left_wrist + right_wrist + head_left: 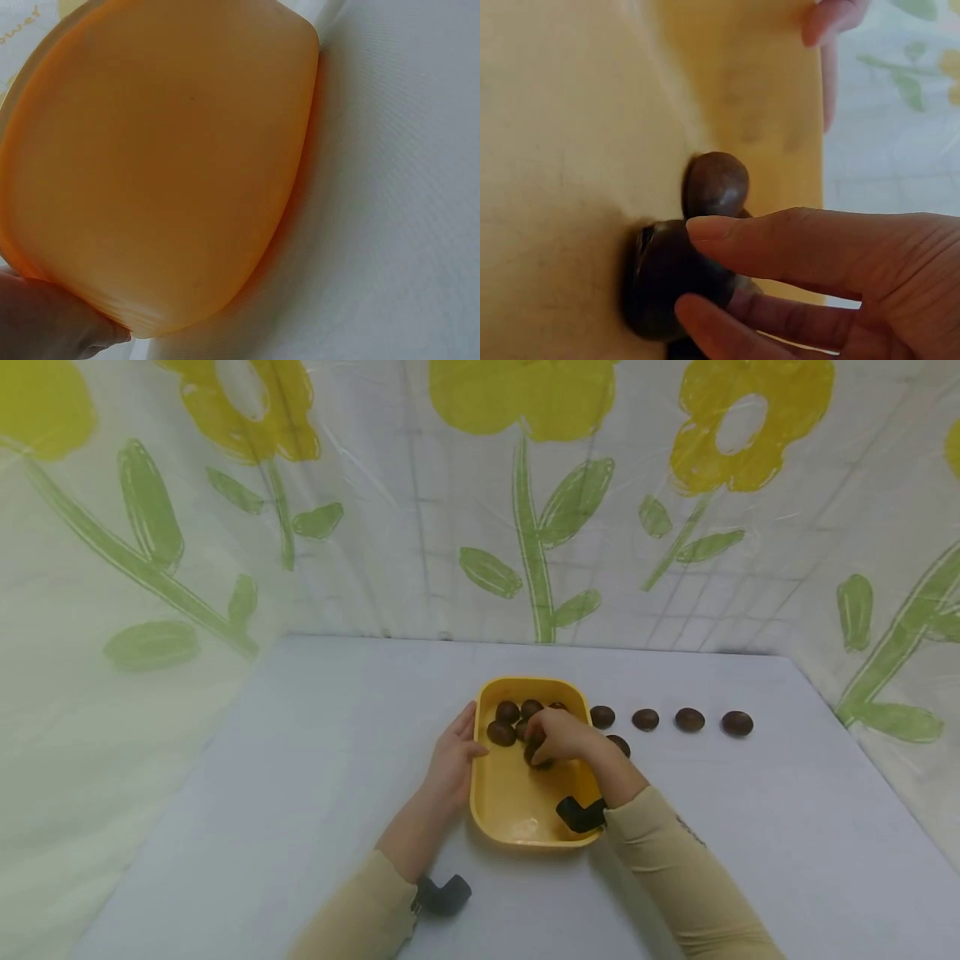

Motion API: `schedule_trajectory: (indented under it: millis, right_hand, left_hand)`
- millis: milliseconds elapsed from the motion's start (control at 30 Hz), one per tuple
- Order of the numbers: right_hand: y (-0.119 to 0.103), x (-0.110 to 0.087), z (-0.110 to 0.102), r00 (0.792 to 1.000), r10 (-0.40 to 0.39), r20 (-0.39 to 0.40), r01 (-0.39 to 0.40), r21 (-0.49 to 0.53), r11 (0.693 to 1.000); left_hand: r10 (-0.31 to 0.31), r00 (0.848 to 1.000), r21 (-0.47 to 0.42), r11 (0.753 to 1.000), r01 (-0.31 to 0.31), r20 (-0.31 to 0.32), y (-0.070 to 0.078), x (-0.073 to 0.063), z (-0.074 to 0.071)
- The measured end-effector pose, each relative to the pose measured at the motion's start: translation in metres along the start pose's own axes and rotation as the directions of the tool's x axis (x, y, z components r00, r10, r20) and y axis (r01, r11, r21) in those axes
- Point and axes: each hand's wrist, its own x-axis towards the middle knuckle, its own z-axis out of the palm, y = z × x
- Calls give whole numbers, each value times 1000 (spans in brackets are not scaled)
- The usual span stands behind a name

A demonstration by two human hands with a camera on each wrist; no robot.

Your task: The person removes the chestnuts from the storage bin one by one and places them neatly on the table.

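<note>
A yellow tray (517, 810) lies on the table, its far half holding several glossy, dark brown, egg-shaped pieces (501, 733). My left hand (450, 764) grips the tray's left side, thumb over the rim and fingers along the outside; in the left wrist view the tray's wall (165, 150) fills most of the picture. Reaching in over the right rim, my right hand (558, 733) pinches one dark brown egg-shaped piece (667, 285) between thumb and fingers, close over the tray floor. Beside it another brown piece (718, 184) rests near the tray wall.
To the right of the tray a row of dark brown pieces (690, 720) lies on the white table (360, 718), with one more piece (618, 745) close to the tray's right rim. Behind the table hangs a white curtain (375, 552) printed with yellow flowers.
</note>
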Motion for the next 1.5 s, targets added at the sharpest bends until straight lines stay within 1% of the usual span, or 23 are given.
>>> schedule_trajectory:
  millis: [133,400,567,633,767,967,1067,1200,1300,1400,1500]
  right_hand:
    - [1,3,5,1000,-8,14,9,-13,1000]
    - [-1,6,10,998,19,62,-17,-40,999]
    - [-2,6,11,998,23,59,-21,-39,999]
    - [-1,6,11,999,14,52,-13,-21,1000]
    - [3,3,10,999,-29,38,27,60,998]
    - [5,-6,0,994,-105,-9,105,172,980]
    - [5,-13,-9,996,-90,-24,93,223,970]
    - [13,-23,-23,996,-57,-71,72,226,971]
    - [21,-30,-32,993,-32,-114,58,229,972]
    - [32,-39,-39,991,1,-137,37,272,961]
    - [45,-49,-44,986,52,-158,0,314,950]
  left_hand:
    - [1,1000,-4,1000,-1,11,0,0,1]
    - [-11,1000,0,1000,11,5,1,-2,1]
    - [-2,1000,6,1000,2,19,1,-3,1]
    - [-1,1000,10,1000,0,24,1,-3,0]
    - [-8,1000,8,1000,8,15,-1,-2,0]
    - [-10,1000,-4,1000,10,19,-3,0,0]
    - [-7,1000,2,1000,7,20,-2,0,0]
    - [0,1000,4,1000,0,16,-1,-1,0]
    - [-1,1000,4,1000,1,7,0,-1,0]
    - [0,1000,8,1000,0,2,0,-1,0]
    - [-3,1000,5,1000,3,3,0,-1,0]
